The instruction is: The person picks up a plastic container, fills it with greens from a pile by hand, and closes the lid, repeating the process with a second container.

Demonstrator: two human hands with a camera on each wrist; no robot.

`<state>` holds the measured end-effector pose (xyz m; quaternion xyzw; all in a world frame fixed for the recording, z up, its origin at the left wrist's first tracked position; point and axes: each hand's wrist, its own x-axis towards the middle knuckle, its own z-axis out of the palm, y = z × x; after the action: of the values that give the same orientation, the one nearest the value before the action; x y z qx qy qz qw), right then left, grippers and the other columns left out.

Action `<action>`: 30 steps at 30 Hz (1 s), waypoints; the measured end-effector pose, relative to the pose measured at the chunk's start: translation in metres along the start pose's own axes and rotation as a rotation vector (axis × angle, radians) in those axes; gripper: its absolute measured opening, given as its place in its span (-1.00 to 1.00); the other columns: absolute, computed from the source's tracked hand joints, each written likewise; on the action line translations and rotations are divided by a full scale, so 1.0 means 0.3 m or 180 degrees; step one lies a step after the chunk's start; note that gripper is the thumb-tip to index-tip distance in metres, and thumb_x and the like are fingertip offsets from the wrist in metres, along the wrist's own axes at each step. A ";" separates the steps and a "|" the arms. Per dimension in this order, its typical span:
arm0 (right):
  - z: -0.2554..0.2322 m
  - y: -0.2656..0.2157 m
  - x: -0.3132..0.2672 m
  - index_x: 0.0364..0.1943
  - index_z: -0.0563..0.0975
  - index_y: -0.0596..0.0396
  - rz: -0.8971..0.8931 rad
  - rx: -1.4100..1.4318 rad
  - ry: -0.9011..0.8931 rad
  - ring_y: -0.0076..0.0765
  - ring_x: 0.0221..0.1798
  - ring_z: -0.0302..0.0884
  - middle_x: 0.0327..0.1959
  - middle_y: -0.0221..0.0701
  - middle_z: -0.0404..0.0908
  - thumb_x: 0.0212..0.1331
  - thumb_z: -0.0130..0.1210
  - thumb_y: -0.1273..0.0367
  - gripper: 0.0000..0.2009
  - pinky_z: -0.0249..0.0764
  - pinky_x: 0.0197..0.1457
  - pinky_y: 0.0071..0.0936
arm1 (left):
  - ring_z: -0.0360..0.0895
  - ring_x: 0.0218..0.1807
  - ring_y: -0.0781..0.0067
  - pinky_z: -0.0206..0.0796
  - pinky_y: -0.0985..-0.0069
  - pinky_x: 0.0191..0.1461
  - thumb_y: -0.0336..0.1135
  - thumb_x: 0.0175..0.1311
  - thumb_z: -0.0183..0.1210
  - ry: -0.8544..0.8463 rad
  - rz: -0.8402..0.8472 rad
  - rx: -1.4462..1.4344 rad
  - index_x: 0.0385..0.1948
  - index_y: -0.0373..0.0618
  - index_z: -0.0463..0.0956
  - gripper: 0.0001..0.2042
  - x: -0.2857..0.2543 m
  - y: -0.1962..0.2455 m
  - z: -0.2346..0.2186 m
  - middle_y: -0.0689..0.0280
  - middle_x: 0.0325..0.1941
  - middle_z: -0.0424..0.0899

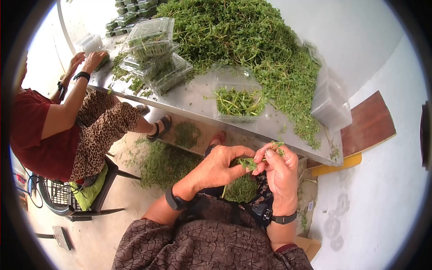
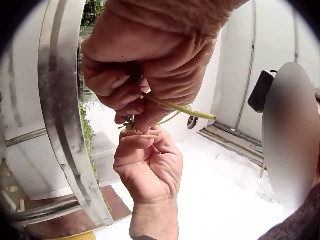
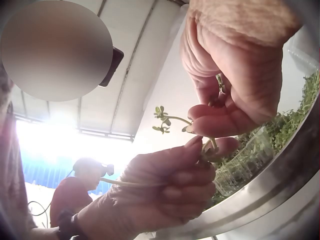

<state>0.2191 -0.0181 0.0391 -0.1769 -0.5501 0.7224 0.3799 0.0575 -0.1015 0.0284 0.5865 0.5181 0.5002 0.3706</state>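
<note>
In front of my body, my left hand (image 1: 218, 166) and my right hand (image 1: 281, 173) meet at the fingertips over a leafy green sprig (image 1: 247, 163). The left fingers curl round its thick pale stem (image 2: 185, 109), whose bare end sticks out past the hand in the left wrist view. My right thumb and fingers pinch the leafy part, and small rounded leaves (image 3: 161, 120) poke out beside them. Just beyond the hands, on the metal table (image 1: 193, 96), stands an open clear plastic box (image 1: 238, 118) with cut green stems inside.
A large heap of greens (image 1: 234, 36) covers the back of the table. Filled clear boxes (image 1: 150, 40) are stacked left of it, nested boxes (image 1: 330, 101) at the right. Another person (image 1: 49, 121) sits at left. Loose greens (image 1: 164, 164) lie below the table.
</note>
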 end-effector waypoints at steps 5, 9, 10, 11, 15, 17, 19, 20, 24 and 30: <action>-0.009 0.010 -0.001 -0.28 0.53 0.29 0.0066 -0.0085 0.0216 -0.50 -0.52 0.54 -0.41 -0.31 0.59 0.30 -0.04 0.47 -0.85 0.52 -0.42 -0.59 | 0.48 -0.32 0.72 0.35 0.63 -0.25 -0.40 0.09 0.28 0.0431 0.0033 -0.0594 -0.06 -0.20 0.57 -0.67 -0.011 0.007 0.001 0.39 -0.33 0.65; 0.004 0.025 -0.004 -0.26 0.53 0.30 0.0026 -0.0422 0.0234 -0.51 -0.52 0.54 -0.42 -0.32 0.60 0.30 -0.02 0.48 -0.86 0.50 -0.42 -0.59 | 0.47 -0.30 0.73 0.33 0.66 -0.23 -0.40 0.13 0.27 0.0364 0.0176 -0.0760 -0.08 -0.19 0.59 -0.70 -0.013 0.026 0.006 0.40 -0.30 0.65; 0.006 0.026 -0.004 -0.26 0.53 0.30 0.0025 -0.0463 0.0239 -0.52 -0.52 0.54 -0.43 -0.32 0.60 0.29 -0.02 0.47 -0.86 0.50 -0.42 -0.59 | 0.47 -0.30 0.73 0.33 0.66 -0.23 -0.40 0.13 0.27 0.0366 0.0185 -0.0756 -0.08 -0.19 0.59 -0.70 -0.015 0.013 0.008 0.40 -0.30 0.65; 0.008 0.027 -0.004 -0.26 0.53 0.30 0.0022 -0.0505 0.0243 -0.52 -0.52 0.54 -0.44 -0.33 0.60 0.29 -0.01 0.47 -0.86 0.50 -0.42 -0.59 | 0.45 -0.35 0.73 0.31 0.68 -0.28 -0.38 0.19 0.22 0.0439 0.0271 -0.0651 -0.13 -0.21 0.60 -0.77 -0.015 -0.013 0.009 0.40 -0.36 0.63; 0.004 0.012 -0.003 -0.30 0.54 0.30 0.0203 -0.0407 0.0213 -0.53 -0.57 0.52 -0.48 -0.34 0.58 0.29 -0.01 0.47 -0.86 0.51 -0.43 -0.60 | 0.35 -0.55 0.72 0.17 0.72 -0.48 -0.30 0.37 0.07 0.0609 -0.0057 -0.1029 -0.31 -0.23 0.57 -0.81 -0.020 -0.001 0.010 0.40 -0.53 0.53; 0.003 0.004 -0.004 -0.31 0.54 0.30 0.0199 -0.0273 0.0170 -0.54 -0.58 0.51 -0.48 -0.33 0.58 0.29 0.00 0.47 -0.86 0.52 -0.46 -0.59 | 0.29 -0.60 0.72 0.11 0.72 -0.53 -0.28 0.40 0.04 0.0694 -0.0116 -0.1189 -0.36 -0.21 0.54 -0.79 -0.022 0.009 0.009 0.43 -0.58 0.47; -0.004 -0.006 -0.006 -0.31 0.55 0.30 0.0199 -0.0140 0.0136 -0.55 -0.60 0.49 -0.49 -0.33 0.57 0.29 0.01 0.47 -0.86 0.53 -0.48 -0.58 | 0.23 -0.65 0.72 0.05 0.73 -0.58 -0.25 0.42 0.00 0.0772 -0.0180 -0.1353 -0.41 -0.18 0.50 -0.76 -0.017 0.009 0.001 0.45 -0.62 0.41; -0.013 -0.014 -0.007 -0.31 0.55 0.30 0.0235 -0.0062 0.0149 -0.57 -0.61 0.48 -0.49 -0.33 0.57 0.28 0.02 0.47 -0.86 0.53 -0.51 -0.57 | 0.18 -0.66 0.72 0.01 0.72 -0.59 -0.25 0.43 -0.03 0.1054 -0.0072 -0.1657 -0.41 -0.17 0.47 -0.76 -0.013 0.004 -0.015 0.47 -0.64 0.36; -0.033 -0.033 0.004 -0.30 0.55 0.31 0.0006 0.0114 0.0259 -0.60 -0.62 0.46 -0.51 -0.32 0.56 0.28 0.04 0.46 -0.86 0.54 -0.53 -0.55 | 0.08 -0.67 0.74 -0.05 0.72 -0.60 -0.25 0.48 -0.11 0.1840 0.0361 -0.2191 -0.38 -0.15 0.41 -0.76 0.021 0.036 -0.100 0.50 -0.66 0.27; -0.018 -0.058 0.057 -0.27 0.55 0.29 -0.0432 -0.0273 0.0445 -0.54 -0.51 0.54 -0.39 -0.29 0.61 0.30 0.01 0.46 -0.86 0.54 -0.37 -0.56 | 0.37 -0.39 0.64 0.19 0.69 -0.35 -0.28 0.50 -0.16 0.2267 0.1234 -0.1731 -0.15 -0.16 0.40 -0.81 0.158 0.100 -0.146 0.40 -0.38 0.46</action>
<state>0.2178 0.0001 0.0563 -0.2053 -0.5633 0.6567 0.4575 0.0204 -0.0645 0.0764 0.3466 0.3445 0.8468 0.2101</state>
